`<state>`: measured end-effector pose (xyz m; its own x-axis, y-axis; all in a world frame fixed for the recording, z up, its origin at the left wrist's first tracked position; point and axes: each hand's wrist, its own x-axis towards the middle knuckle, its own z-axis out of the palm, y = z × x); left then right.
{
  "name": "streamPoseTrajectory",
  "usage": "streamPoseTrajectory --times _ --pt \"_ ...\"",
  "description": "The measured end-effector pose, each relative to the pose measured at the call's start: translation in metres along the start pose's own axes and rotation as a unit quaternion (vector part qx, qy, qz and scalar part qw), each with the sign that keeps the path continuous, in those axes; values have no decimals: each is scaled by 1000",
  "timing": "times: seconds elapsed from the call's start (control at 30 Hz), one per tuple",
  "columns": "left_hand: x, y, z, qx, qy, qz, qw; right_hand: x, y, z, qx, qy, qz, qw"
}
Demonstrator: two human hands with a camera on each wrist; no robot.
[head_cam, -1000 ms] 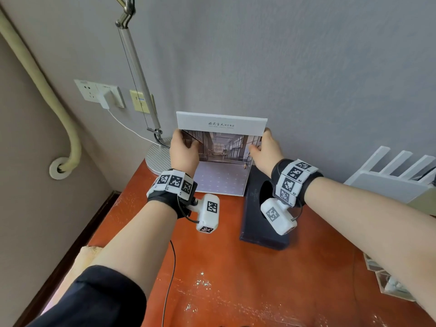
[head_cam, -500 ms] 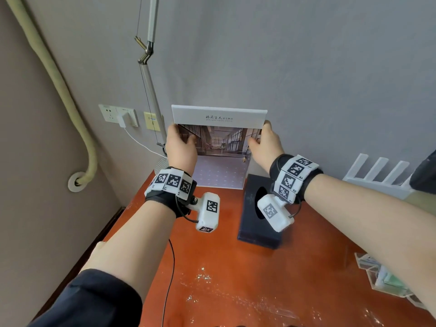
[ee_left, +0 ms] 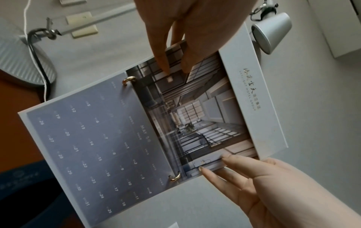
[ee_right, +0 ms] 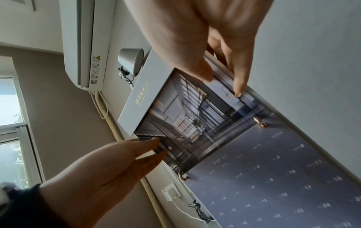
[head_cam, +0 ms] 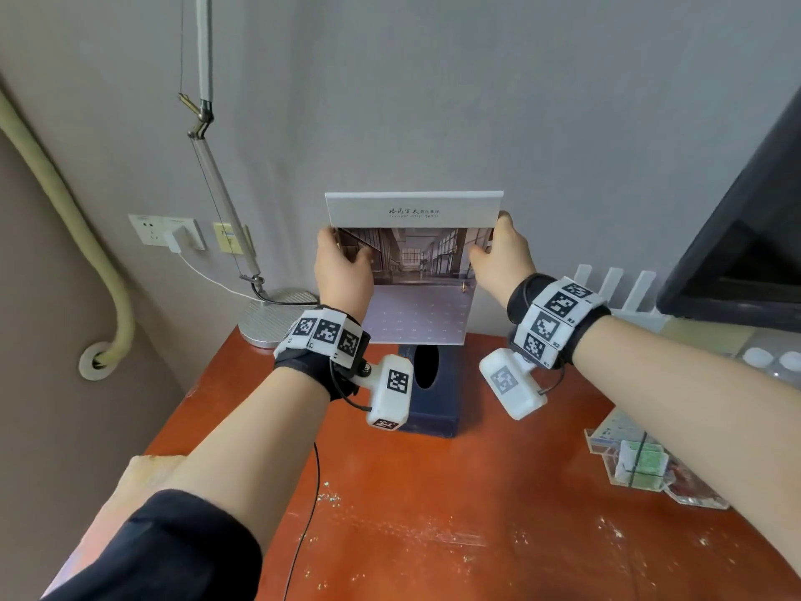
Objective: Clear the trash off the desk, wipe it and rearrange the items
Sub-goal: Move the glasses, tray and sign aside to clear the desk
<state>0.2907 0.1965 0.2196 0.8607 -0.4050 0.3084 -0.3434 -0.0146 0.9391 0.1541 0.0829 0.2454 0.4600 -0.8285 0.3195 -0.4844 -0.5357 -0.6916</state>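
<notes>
A desk calendar (head_cam: 416, 271) with a building photo above a purple May date page is held upright near the grey wall, its lower edge above the dark blue tissue box (head_cam: 429, 392). My left hand (head_cam: 342, 253) pinches its left edge, thumb on the photo page. My right hand (head_cam: 490, 245) pinches the right edge. In the left wrist view the left hand (ee_left: 174, 61) nips the photo page of the calendar (ee_left: 136, 138). The right wrist view has my right hand (ee_right: 221, 83) on the calendar (ee_right: 254, 169). The orange desk (head_cam: 477, 492) carries pale crumbs (head_cam: 433, 535).
A lamp base (head_cam: 277, 314) stands at the desk's back left corner, its arm rising along the wall. A white slotted rack (head_cam: 615, 288) and a dark screen (head_cam: 745, 236) are at the back right. A clear organiser (head_cam: 641, 466) sits at the right edge.
Both hands have lifted the calendar off the desk and carried it right, from beside the tissue box to above it. The head view has tilted up.
</notes>
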Motion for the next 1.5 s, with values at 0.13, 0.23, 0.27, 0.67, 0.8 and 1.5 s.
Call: streamPoseTrajectory --times 0.13,0.23,0.27,0.67,0.8,1.5 --pt "-16 16 31 -10 -21 -4 1000 -2 22 -30 5 9 23 1000" --pt "-28 25 57 -17 -35 -5 999 -2 40 -54 1 19 38 999" --pt "-32 27 66 -21 -38 -3 999 -2 46 -62 0 22 42 999" --pt "-84 46 163 -26 -77 -5 997 1 131 -132 -3 37 88 995" --pt "-100 43 190 -31 -71 -19 997 1 160 -148 -14 24 89 996" --pt "-165 21 311 9 -67 -75 995 19 299 -188 14 -40 116 992"
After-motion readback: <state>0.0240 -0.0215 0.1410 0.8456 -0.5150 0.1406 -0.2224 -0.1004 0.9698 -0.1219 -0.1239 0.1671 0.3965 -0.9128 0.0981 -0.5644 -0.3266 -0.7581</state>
